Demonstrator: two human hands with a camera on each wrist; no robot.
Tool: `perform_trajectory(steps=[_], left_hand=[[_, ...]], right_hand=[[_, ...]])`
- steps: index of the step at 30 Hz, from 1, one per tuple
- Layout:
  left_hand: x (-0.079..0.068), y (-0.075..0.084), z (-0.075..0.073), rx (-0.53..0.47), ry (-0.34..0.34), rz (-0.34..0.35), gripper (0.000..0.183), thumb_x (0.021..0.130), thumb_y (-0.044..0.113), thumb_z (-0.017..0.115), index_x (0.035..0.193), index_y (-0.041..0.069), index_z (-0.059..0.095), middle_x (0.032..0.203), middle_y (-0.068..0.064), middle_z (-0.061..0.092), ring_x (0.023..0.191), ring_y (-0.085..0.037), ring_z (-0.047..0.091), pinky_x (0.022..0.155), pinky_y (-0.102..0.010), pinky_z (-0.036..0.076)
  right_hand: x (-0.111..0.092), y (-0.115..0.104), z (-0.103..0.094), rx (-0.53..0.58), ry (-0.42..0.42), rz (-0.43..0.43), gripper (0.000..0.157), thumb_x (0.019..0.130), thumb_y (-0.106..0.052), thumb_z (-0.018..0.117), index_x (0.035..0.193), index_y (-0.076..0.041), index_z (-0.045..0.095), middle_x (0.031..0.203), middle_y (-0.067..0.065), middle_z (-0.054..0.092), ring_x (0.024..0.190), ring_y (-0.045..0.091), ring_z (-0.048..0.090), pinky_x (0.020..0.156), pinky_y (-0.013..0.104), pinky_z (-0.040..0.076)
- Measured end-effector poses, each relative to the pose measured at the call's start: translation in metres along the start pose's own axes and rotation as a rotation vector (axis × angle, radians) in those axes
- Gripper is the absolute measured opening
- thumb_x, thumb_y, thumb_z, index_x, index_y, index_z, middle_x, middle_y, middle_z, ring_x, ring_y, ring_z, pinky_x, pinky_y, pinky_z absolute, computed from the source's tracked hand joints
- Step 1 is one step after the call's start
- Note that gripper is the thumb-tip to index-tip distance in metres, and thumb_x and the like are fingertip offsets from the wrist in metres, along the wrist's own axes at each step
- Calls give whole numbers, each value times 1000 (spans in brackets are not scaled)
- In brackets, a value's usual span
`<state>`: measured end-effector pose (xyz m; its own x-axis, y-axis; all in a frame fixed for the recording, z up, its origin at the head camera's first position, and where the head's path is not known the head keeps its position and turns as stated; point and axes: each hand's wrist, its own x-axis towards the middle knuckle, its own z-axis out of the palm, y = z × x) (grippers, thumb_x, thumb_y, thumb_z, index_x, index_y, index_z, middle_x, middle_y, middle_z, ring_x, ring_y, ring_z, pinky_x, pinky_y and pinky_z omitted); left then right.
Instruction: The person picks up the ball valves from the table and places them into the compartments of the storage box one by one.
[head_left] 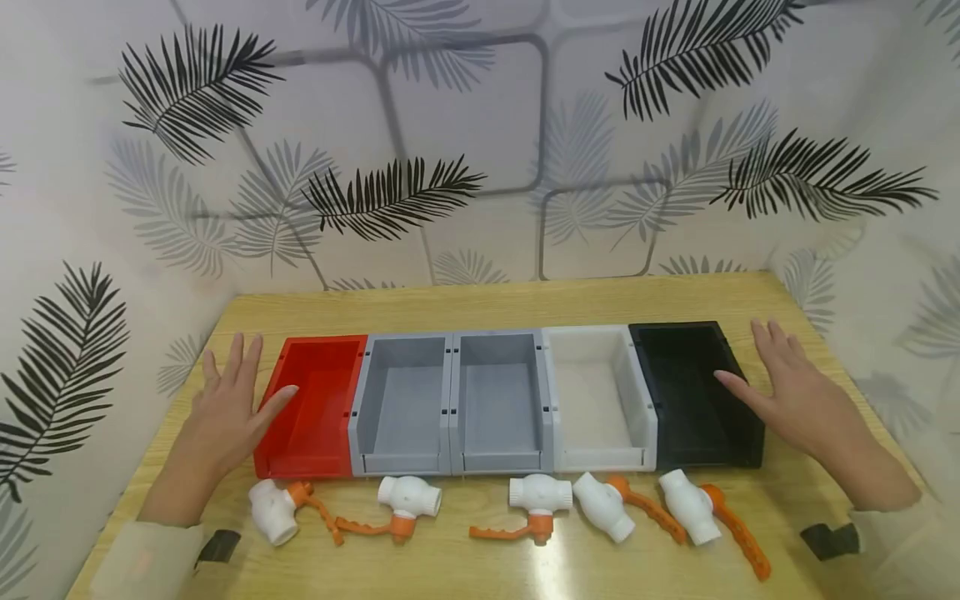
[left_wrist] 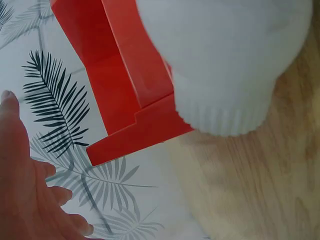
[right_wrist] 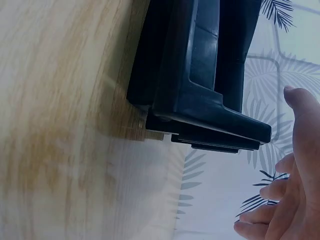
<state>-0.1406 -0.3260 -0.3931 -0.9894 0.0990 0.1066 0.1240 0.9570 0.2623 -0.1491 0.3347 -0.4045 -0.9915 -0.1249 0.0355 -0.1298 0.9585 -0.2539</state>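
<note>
My left hand (head_left: 227, 414) is beside the red bin (head_left: 318, 408), fingers spread and holding nothing. At the other end, my right hand (head_left: 810, 402) is held beside the black bin (head_left: 693, 392), its thumb reaching over the bin's edge in the head view. Several white ball valves with orange lever handles lie in a row before the bins. The leftmost valve (head_left: 273, 511) is nearest my left hand and looms large as a white valve body (left_wrist: 230, 60) in the left wrist view. The rightmost valve (head_left: 692, 507) lies nearest my right hand.
Between the end bins stand two grey bins (head_left: 405, 465) and a white bin (head_left: 600, 457), side by side on the wooden table (head_left: 495, 304). Leaf-patterned wall covering (head_left: 495, 117) rises behind the table and on both sides.
</note>
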Motion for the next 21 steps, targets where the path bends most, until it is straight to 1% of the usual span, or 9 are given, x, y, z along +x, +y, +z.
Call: perform_trajectory(steps=[2,5,8,10,12,14,17,19,21], left_hand=[[-2,-3,0,-52,8,1,82,93,49,42,149,13,-5,153,-18,-7,133,-51,-10,85,-76,18],[-5,-7,0,-140,39,-8,75,96,43,40,149,13,-5,154,-16,-4,136,-46,0,88,-72,23],[-7,-9,0,-198,100,-20,70,98,39,37,149,11,-2,153,-18,5,136,-43,13,96,-66,22],[-9,-10,0,-202,133,-35,67,99,38,35,149,9,2,151,-21,13,134,-44,19,96,-65,23],[-10,-10,-1,-202,159,-51,65,99,39,34,149,7,6,148,-25,21,129,-47,28,94,-65,27],[-11,-10,-1,-192,166,-75,64,99,40,32,148,6,10,144,-27,27,123,-47,35,91,-65,31],[-12,-10,0,-182,164,-102,63,99,41,31,146,2,18,138,-27,35,113,-45,45,85,-63,37],[-13,-11,1,-179,155,-117,62,99,42,31,144,0,24,133,-27,41,106,-43,50,82,-61,40],[-14,-12,3,-181,142,-126,61,98,43,32,139,-3,30,124,-26,48,98,-41,53,75,-57,45]], right_hand=[[-1,2,0,14,-9,5,90,91,-56,43,147,-4,-4,150,27,0,133,49,7,87,71,24],[-3,4,1,50,-34,16,87,92,-55,41,147,-4,-3,149,28,4,131,51,13,90,69,23],[-6,5,2,76,-51,20,84,93,-54,39,147,-3,1,147,31,11,127,54,20,91,69,21],[-7,6,2,80,-49,18,81,94,-53,38,147,-2,6,145,33,15,126,55,22,90,68,22],[-9,7,3,71,-25,12,77,94,-52,39,147,0,14,142,34,23,122,56,28,89,68,24],[-10,8,3,69,8,7,73,95,-50,40,145,1,23,138,34,32,118,55,35,86,67,29],[-12,8,4,82,70,-1,65,95,-46,42,138,2,37,129,33,44,109,55,44,79,64,35],[-14,9,5,107,108,-3,59,95,-43,44,133,2,45,123,31,51,101,53,50,73,62,38],[-15,9,6,134,143,-2,53,96,-40,45,127,1,51,117,28,56,94,49,56,71,60,41]])
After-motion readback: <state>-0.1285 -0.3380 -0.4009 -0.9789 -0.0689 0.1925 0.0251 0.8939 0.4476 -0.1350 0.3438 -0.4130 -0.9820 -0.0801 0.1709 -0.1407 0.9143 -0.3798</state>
